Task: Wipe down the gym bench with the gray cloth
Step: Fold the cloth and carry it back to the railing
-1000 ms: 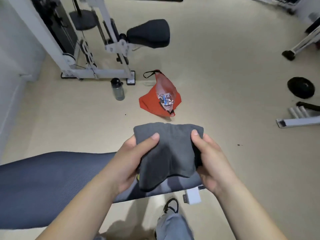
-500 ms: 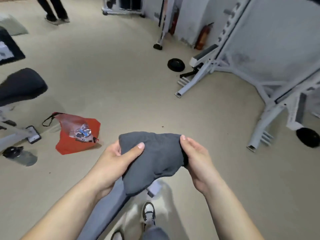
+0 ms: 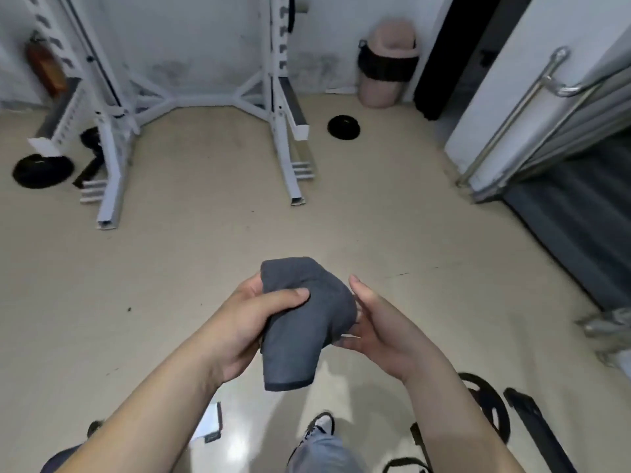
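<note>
My left fingers (image 3: 290, 297) were clenched on the gray cloth (image 3: 300, 343); the thumb lay across its front face and the other fingers wrapped round its left edge near the top; so my left hand (image 3: 246, 326) carried it. My right fingers (image 3: 346, 340) were loose and fairly straight, their tips touching the cloth's right side and partly hidden behind it; the thumb of my right hand (image 3: 386, 332) stood up clear of the fabric, so that hand pinched nothing.

The cloth was folded into a thick pad, its upper end humped over my left fingers and its lower end hanging free between my wrists; it was held in the air in front of me, above the beige floor (image 3: 205, 261), touching nothing but my hands.

Below it my shoe (image 3: 322, 425) showed near the bottom edge; a small white block (image 3: 210, 425) lay on the floor beside my left forearm; a dark padded patch (image 3: 61, 455) peeked out at the bottom left, and I could not tell what it belonged to. A black weight plate (image 3: 488, 404) lay on the floor by my right forearm.

Farther off a white steel rack (image 3: 283, 138) stood against the wall; a second plate (image 3: 343, 127) lay near its right post, and a third plate (image 3: 41, 170) lay to the left of its left post; a pink bin (image 3: 387, 63) stood at the wall right of the rack; a door (image 3: 505, 80) with a long metal handle (image 3: 532, 107) filled the right side.
</note>
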`<state>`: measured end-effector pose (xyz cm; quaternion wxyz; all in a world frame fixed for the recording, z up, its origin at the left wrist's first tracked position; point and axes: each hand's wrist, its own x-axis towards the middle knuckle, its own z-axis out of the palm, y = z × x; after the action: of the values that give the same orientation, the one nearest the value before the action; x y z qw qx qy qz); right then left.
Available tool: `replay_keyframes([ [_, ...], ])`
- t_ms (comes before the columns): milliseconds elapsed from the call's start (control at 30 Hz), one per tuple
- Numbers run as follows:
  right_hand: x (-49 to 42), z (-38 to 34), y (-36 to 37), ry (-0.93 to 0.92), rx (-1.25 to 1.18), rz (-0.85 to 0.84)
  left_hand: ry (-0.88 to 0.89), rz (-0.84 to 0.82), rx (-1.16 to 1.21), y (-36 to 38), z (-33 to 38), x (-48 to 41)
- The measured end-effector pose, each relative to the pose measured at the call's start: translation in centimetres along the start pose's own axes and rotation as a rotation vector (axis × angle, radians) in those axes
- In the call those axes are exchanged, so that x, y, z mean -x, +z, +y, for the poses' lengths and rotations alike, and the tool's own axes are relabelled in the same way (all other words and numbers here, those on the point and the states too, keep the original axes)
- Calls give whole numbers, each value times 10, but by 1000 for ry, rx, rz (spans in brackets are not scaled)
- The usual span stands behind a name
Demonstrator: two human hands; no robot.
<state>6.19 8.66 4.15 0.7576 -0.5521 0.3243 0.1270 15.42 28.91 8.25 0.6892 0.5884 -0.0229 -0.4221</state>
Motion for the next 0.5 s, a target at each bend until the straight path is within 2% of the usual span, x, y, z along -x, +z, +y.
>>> replay_keyframes([
  [200, 3, -42, -145, -120, -333, 161, -129, -222, -92, 136, 22, -128],
  [267, 3, -52, -185, -176, -400, 264, -174, -272, -134, 170, 27, -159],
  [433, -2, -61, -271, -222, -427, 477, -243, -399, -305, 244, 38, -241],
  [500, -8, -69, -299, -240, -415, 623, -258, -444, -393, 274, 42, -278],
])
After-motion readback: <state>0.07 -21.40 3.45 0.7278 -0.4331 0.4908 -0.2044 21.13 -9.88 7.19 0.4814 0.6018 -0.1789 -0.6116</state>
